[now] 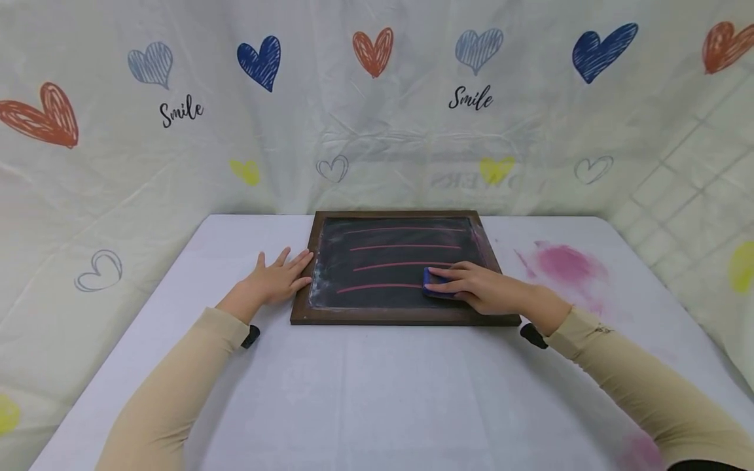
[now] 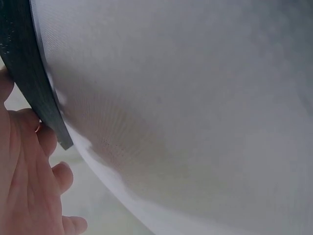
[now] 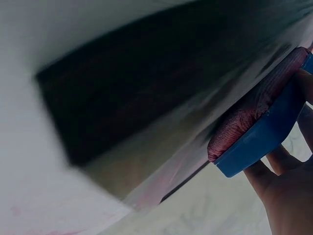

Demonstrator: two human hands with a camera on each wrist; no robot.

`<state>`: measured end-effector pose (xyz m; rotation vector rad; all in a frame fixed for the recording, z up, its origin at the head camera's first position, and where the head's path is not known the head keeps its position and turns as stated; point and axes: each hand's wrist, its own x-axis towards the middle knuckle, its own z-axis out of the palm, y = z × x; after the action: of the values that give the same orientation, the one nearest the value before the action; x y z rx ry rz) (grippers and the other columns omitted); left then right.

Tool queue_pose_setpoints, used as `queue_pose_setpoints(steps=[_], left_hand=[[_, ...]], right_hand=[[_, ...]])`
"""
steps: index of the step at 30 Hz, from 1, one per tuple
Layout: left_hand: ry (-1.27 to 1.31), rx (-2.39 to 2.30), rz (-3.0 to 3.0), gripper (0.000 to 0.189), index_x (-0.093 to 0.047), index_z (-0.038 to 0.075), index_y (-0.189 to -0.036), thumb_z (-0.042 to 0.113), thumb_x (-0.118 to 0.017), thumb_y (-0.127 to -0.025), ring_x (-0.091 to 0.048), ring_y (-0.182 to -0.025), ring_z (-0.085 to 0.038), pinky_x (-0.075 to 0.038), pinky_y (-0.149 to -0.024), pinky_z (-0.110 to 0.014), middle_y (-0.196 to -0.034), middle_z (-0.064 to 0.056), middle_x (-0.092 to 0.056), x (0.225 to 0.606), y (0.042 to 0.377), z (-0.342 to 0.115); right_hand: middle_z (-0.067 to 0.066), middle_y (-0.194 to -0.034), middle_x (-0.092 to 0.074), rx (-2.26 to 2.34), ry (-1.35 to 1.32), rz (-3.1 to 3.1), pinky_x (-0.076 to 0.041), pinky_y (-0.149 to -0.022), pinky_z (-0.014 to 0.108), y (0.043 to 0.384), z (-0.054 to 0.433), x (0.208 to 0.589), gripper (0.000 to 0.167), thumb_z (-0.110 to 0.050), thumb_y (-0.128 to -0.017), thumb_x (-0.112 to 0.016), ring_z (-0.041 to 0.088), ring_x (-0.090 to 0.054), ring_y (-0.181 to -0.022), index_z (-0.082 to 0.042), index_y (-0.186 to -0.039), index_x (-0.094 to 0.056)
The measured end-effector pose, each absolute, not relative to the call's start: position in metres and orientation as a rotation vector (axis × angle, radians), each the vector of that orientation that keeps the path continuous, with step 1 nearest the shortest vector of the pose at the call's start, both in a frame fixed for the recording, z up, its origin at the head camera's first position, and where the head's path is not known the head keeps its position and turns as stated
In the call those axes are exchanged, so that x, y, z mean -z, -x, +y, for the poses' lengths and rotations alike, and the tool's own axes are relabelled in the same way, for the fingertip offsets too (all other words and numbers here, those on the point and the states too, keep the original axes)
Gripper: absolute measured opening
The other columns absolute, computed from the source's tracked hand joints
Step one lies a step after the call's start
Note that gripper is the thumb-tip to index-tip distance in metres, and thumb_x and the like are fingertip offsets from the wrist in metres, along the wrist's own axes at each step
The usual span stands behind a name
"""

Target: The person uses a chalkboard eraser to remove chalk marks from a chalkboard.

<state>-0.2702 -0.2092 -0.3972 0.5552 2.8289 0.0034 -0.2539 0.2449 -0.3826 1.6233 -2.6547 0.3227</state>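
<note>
Two bare hands work at one rectangular blackboard (image 1: 383,298) with a dark brown wooden frame (image 1: 383,317), which lies between them on the white-covered tabletop (image 1: 377,392). The left hand (image 1: 274,281) has its fingers spread and uncurled, the fingertips resting on the frame just to its right. The right hand (image 1: 487,289) grips one blue plastic eraser (image 3: 264,142) with a reddish-purple pad (image 3: 247,121), holding it over the lower right part of the blackboard.

Four pink chalk lines (image 1: 406,246) run across the blackboard. The lowest ends at the eraser, left of the right hand; the third reaches just beside that hand's fingers; the top two lie beyond it.

Two pink smudges mark the tabletop: a large one (image 1: 565,261) right of the right hand, and another (image 1: 642,451) nearer the person, by the right sleeve. Two beige sleeves (image 1: 171,386) cover the arms. Beyond both hands hangs one white cloth (image 1: 377,124), printed with hearts and two "Smile" words.
</note>
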Motion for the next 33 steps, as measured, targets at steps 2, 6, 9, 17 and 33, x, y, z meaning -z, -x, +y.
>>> queue_pose_setpoints(steps=[2, 6, 9, 17, 33], left_hand=[[-0.551, -0.002, 2.826, 0.068, -0.010, 0.014, -0.167, 0.048, -0.032, -0.112, -0.004, -0.156, -0.039, 0.002, -0.113, -0.076, -0.172, -0.007, -0.009, 0.396, 0.269, -0.209], [-0.547, 0.000, 2.821, 0.068, -0.011, 0.013, -0.166, 0.047, -0.032, -0.112, -0.004, -0.156, -0.040, 0.002, -0.113, -0.076, -0.172, -0.007, -0.009, 0.395, 0.267, -0.209], [-0.539, -0.008, 2.825, 0.068, -0.011, 0.013, -0.166, 0.048, -0.032, -0.112, -0.005, -0.155, -0.040, 0.002, -0.113, -0.076, -0.172, -0.007, -0.010, 0.394, 0.266, -0.210], [-0.548, -0.014, 2.841, 0.068, -0.012, 0.014, -0.166, 0.050, -0.031, -0.111, -0.005, -0.155, -0.041, 0.002, -0.113, -0.076, -0.172, -0.007, -0.012, 0.398, 0.270, -0.211], [-0.543, 0.005, 2.839, 0.069, -0.013, 0.014, -0.166, 0.051, -0.031, -0.111, -0.006, -0.155, -0.040, 0.001, -0.113, -0.076, -0.171, -0.006, -0.014, 0.397, 0.272, -0.210]], right_hand=[[0.021, -0.155, -0.045, -0.345, -1.624, -2.674, -0.049, -0.100, 0.055, 0.255, 0.240, 0.382, 0.060, 0.015, -0.094, -0.060, 0.045, -0.050, -0.129, -0.010, -0.148, -0.058], [0.023, -0.154, -0.045, -0.388, -1.637, -2.686, -0.047, -0.101, 0.056, 0.255, 0.231, 0.382, 0.059, 0.017, -0.093, -0.059, 0.047, -0.050, -0.128, -0.008, -0.147, -0.058], [0.022, -0.155, -0.044, -0.390, -1.642, -2.714, -0.047, -0.102, 0.056, 0.256, 0.221, 0.380, 0.059, 0.016, -0.094, -0.058, 0.046, -0.050, -0.128, -0.009, -0.148, -0.057], [0.020, -0.158, -0.040, -0.360, -1.687, -2.752, -0.047, -0.103, 0.055, 0.263, 0.187, 0.373, 0.057, 0.011, -0.097, -0.058, 0.048, -0.048, -0.131, -0.012, -0.149, -0.056], [0.018, -0.160, -0.035, -0.281, -1.816, -2.753, -0.041, -0.111, 0.051, 0.269, 0.109, 0.368, 0.058, 0.010, -0.098, -0.058, 0.050, -0.045, -0.135, -0.014, -0.150, -0.054]])
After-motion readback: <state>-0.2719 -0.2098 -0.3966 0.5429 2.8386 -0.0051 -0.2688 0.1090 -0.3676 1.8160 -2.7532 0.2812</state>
